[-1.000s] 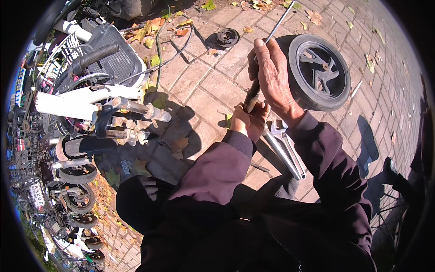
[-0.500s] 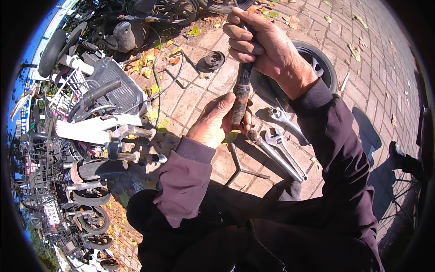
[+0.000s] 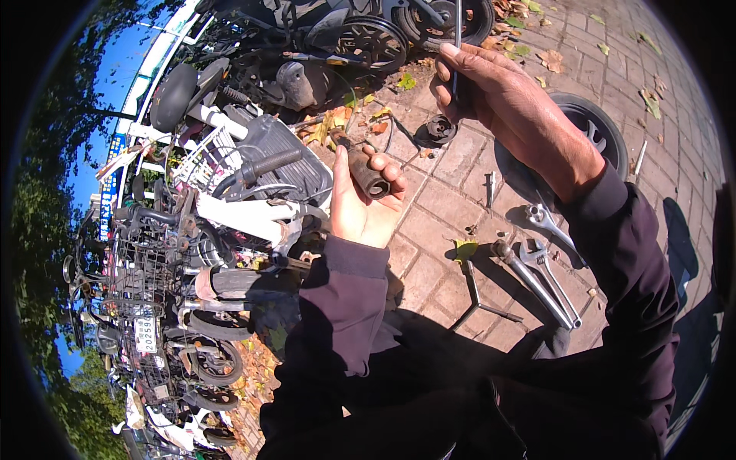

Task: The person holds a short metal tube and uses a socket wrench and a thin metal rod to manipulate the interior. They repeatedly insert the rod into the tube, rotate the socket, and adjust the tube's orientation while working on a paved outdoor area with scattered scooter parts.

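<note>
In my left hand (image 3: 368, 211), palm up, rests a short, worn brownish metal tube (image 3: 369, 175). My fingers curl around it, and its hollow end faces me. Farther right and higher, my right hand (image 3: 517, 115) grips a thin metal rod (image 3: 458, 27) that points away from me; its dark lower part is mostly hidden in the fingers. The two pieces are apart. Below the hands, on the paving, lie a Y-shaped wrench (image 3: 477, 295), a long-handled wrench (image 3: 533, 282), an adjustable wrench (image 3: 546, 270) and another silver wrench (image 3: 553, 228).
A small wheel with a tyre (image 3: 609, 130) lies beyond my right forearm. A round dark metal part (image 3: 441, 129) sits on the bricks between my hands. Parked two-wheelers and loose parts crowd the left, including a white frame piece (image 3: 245, 218) and a black ridged panel (image 3: 287, 157).
The tube and the dark rodded piece, joined before, are now separated. My left hand has turned palm up with the tube, while my right hand holds the rod away from it. The view has shifted left.
</note>
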{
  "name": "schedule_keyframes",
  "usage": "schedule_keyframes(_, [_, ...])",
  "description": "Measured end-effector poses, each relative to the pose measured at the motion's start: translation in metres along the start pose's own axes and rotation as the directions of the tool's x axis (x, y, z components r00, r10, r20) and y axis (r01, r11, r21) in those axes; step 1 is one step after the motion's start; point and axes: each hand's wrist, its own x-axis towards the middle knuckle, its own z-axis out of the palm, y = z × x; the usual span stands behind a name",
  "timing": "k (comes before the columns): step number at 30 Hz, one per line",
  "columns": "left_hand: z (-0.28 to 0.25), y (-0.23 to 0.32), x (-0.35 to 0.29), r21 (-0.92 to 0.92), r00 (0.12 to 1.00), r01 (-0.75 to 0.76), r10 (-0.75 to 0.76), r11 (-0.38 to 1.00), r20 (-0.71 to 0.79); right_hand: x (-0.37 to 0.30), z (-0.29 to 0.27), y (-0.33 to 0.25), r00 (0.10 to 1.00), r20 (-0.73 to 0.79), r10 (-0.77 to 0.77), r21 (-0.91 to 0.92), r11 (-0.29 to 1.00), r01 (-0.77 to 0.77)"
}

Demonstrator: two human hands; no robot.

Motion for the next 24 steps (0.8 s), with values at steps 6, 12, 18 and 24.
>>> schedule_keyframes(6, [-0.001,0.010,-0.005,0.005,0.999,-0.027,0.027,1.000,-0.030,-0.011,0.019,0.010,0.992,0.052,0.114,-0.102,0.989,-0.109])
schedule_keyframes(12, [0.003,0.029,-0.011,-0.081,0.998,-0.031,0.026,0.996,-0.058,-0.018,0.028,0.017,0.975,0.146,0.170,-0.205,0.969,-0.139])
schedule_keyframes(18, [0.015,0.029,-0.025,0.179,0.961,-0.275,0.264,0.945,0.084,-0.022,0.030,0.029,0.963,0.185,0.197,-0.230,0.961,-0.153])
schedule_keyframes(24, [0.027,0.040,-0.027,0.345,0.863,-0.492,0.394,0.799,0.318,-0.021,0.034,0.050,0.957,0.215,0.196,-0.159,0.974,-0.164])
